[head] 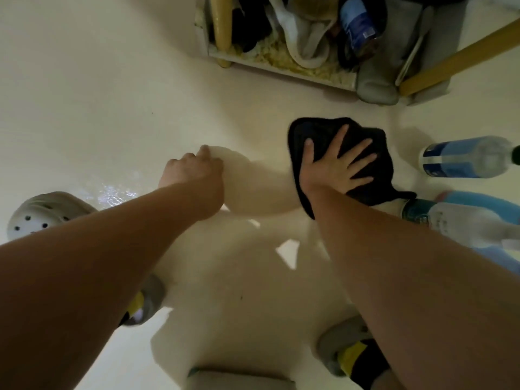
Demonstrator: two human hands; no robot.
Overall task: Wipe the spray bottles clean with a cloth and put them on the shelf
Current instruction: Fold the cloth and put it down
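A black cloth (318, 133) lies flat on the pale floor, right of the middle. My right hand (339, 166) rests on it with the fingers spread and straight. My left hand (194, 175) hovers over the bare floor to the left of the cloth, fingers loosely curled, with nothing in it. Two clear bottles with blue labels lie at the right edge: one (467, 157) farther from me, one (461, 218) closer, just right of my right forearm. The low shelf (281, 70) stands at the top, with a dark blue-labelled bottle (358, 26) in it.
The shelf has yellow posts (222, 29) and holds white and dark cloths. A grey shoe (375, 85) lies at its right front corner. A white perforated clog (42, 212) sits at the left. My feet in grey and yellow socks (347, 358) stand on the floor below.
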